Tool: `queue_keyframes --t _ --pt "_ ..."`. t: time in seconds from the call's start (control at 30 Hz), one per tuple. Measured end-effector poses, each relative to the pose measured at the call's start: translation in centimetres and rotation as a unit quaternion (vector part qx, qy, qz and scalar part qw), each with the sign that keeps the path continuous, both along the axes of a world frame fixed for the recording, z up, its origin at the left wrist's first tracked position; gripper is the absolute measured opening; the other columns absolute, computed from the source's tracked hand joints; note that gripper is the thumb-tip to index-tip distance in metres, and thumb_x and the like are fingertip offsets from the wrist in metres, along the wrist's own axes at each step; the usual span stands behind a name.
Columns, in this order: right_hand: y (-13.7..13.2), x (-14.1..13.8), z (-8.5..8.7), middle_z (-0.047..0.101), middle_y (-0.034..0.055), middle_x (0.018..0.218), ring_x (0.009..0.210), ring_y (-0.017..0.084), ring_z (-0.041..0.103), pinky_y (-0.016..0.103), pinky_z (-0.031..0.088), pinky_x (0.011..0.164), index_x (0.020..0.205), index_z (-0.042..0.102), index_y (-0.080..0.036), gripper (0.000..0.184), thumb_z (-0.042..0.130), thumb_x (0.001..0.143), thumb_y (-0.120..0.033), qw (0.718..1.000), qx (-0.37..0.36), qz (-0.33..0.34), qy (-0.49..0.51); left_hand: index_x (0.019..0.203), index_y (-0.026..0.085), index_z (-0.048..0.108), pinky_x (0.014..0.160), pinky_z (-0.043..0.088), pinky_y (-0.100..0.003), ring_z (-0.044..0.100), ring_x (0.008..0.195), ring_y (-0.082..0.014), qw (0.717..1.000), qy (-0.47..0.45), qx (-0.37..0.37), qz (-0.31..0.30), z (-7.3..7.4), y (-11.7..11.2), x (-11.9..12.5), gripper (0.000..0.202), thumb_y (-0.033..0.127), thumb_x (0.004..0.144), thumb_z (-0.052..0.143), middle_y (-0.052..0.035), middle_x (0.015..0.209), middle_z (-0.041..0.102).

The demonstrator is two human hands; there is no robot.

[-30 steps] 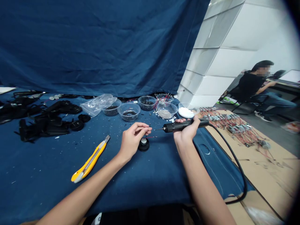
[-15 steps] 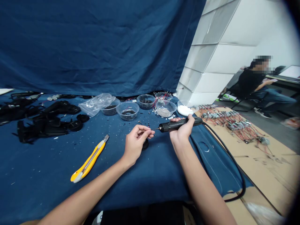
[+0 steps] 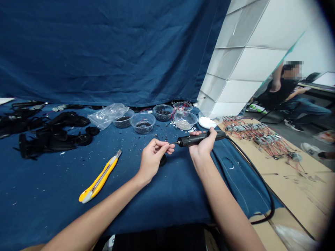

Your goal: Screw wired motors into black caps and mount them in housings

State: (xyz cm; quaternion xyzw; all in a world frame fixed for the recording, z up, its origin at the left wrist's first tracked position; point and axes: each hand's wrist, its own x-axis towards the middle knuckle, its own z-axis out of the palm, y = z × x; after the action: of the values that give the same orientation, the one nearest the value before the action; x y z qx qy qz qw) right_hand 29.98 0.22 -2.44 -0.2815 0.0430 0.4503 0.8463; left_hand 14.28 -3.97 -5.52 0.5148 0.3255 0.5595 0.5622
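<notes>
My right hand (image 3: 202, 146) is wrapped round a black corded electric screwdriver (image 3: 192, 139), held level with its thin bit pointing left. At the tip of that bit, the thumb and fingers of my left hand (image 3: 154, 155) are pinched together. Whatever lies in the pinch is too small and covered to make out. Partly behind the left hand, a small round black part (image 3: 162, 160) rests on the blue cloth. A yellow utility knife (image 3: 101, 177) lies to the left, its metal tip pointing away from me.
Several clear tubs (image 3: 142, 123) of small parts stand at the back, beside a plastic bag (image 3: 108, 115). Black assemblies (image 3: 52, 139) lie on the left. Wired motors (image 3: 264, 134) cover cardboard at right, near stacked white boxes (image 3: 235, 66). A seated person (image 3: 282, 87) is beyond.
My left fingertips have shifted slightly right, closer to the screwdriver's nose, so less of the bit shows. Another person's arm and shoe have come into view at the far right.
</notes>
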Motion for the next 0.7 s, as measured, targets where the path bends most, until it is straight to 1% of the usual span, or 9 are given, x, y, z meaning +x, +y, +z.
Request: queue_keyframes --t 0.27,0.47,0.7 --pt "0.03 -0.21 -0.27 0.040 -0.0068 0.054 0.046 0.006 0.042 0.018 0.046 0.044 0.069 0.037 -0.019 0.029 0.051 0.086 -0.038 1.000 -0.005 0.013 0.014 0.088 0.012 0.059 0.071 0.054 -0.023 0.068 0.070 -0.0113 0.999 0.008 -0.007 0.042 -0.09 -0.29 -0.02 0.017 0.028 0.086 0.065 -0.0062 0.083 0.073" --pt "0.19 -0.28 -0.58 0.039 -0.0069 0.054 0.046 0.006 0.042 0.017 0.045 0.044 0.067 0.036 -0.019 0.030 0.052 0.086 -0.037 1.000 -0.001 0.005 0.004 0.089 0.013 0.059 0.072 0.053 -0.022 0.067 0.072 -0.0110 0.999 0.021 0.008 0.048 -0.25 -0.43 0.01 0.017 0.030 0.086 0.064 -0.0062 0.085 0.073" --pt "0.28 -0.49 -0.73 0.039 -0.0072 0.054 0.045 0.006 0.042 0.017 0.047 0.044 0.068 0.035 -0.020 0.030 0.050 0.087 -0.038 1.000 -0.011 0.018 -0.005 0.092 0.014 0.059 0.073 0.054 -0.024 0.068 0.073 -0.0118 0.998 0.029 0.017 0.055 -0.71 -0.45 -0.33 0.019 0.031 0.087 0.063 -0.0067 0.087 0.073"
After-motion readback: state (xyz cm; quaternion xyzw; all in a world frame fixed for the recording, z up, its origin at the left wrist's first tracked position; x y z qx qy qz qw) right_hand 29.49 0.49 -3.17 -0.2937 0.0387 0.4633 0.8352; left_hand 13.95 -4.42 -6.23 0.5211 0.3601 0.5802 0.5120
